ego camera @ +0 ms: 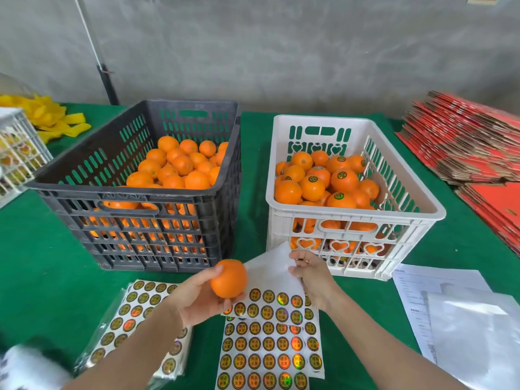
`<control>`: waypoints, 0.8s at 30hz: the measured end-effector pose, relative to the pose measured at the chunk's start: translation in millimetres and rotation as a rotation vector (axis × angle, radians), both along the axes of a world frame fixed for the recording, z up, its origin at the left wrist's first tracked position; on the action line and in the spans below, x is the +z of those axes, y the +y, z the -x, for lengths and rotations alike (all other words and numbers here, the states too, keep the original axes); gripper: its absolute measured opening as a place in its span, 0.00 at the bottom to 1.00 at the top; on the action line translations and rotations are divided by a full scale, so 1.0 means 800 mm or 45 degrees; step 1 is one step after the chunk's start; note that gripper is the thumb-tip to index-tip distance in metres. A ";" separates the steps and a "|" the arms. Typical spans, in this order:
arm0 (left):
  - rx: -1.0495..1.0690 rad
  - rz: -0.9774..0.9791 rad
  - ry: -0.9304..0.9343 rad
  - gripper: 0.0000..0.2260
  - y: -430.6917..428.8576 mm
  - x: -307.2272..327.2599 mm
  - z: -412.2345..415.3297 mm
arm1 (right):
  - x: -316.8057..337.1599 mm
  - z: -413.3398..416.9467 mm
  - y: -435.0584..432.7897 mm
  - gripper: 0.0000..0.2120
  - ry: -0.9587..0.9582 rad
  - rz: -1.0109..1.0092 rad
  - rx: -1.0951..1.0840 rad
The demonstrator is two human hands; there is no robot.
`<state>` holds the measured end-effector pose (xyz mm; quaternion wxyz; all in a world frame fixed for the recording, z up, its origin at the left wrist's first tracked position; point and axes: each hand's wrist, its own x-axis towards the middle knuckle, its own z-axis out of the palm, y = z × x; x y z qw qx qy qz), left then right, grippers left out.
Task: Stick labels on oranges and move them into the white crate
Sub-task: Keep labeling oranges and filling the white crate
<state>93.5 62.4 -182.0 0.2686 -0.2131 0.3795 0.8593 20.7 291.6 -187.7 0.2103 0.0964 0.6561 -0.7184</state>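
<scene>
Head view. Your left hand (197, 299) comes in from 7 o'clock, forearm slanting toward the frame's middle, palm turned up. Its grip is closed round one orange (228, 278), thumb on the fruit's left flank and fingers beneath, holding it clear of the green table (42, 263). No label shows on the side facing you.

Your right hand (309, 274) comes in from 5 o'clock, back of the hand up. Its grip is narrow: the fingertips pinch the turned-up far edge of the top label sheet (267, 305), whose white backing curls up toward 12 o'clock. The orange sits just beside that curl, at its 9 o'clock.

More label sheets (270, 353) lie flat under both hands, and a bagged stack of labels (135, 319) lies at their 9 o'clock.

From the held orange, the black crate (140, 198) stands at 11 o'clock with bare oranges (174, 167) inside. The white crate (354, 215) stands at 1 o'clock with labelled oranges (343, 180) inside. Red flattened cartons (464, 144) are piled at the frame's 3 o'clock, with white papers (436, 291) at 4 o'clock.
</scene>
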 end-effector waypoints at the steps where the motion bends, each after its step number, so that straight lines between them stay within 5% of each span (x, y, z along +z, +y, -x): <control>1: -0.022 -0.028 -0.005 0.46 0.003 0.002 -0.002 | 0.003 0.000 0.000 0.15 -0.001 0.003 0.016; 4: -0.108 0.011 -0.022 0.47 0.019 0.011 -0.003 | 0.004 -0.003 -0.002 0.11 0.268 -0.573 0.187; 6: -0.136 0.087 -0.026 0.48 0.028 0.017 -0.001 | 0.002 -0.018 -0.002 0.09 0.710 -1.191 0.286; 7: -0.134 0.109 -0.030 0.49 0.031 0.019 0.000 | 0.000 -0.028 -0.002 0.09 0.959 -1.302 0.258; 10: -0.106 0.111 -0.036 0.48 0.031 0.020 0.000 | -0.003 -0.061 -0.012 0.05 1.247 -1.116 0.328; 17: -0.115 0.125 -0.015 0.47 0.029 0.022 0.000 | -0.013 -0.074 -0.024 0.12 1.275 -1.090 0.414; 24: -0.081 0.100 -0.029 0.46 0.031 0.029 0.008 | -0.003 -0.073 -0.025 0.06 1.292 -1.160 0.358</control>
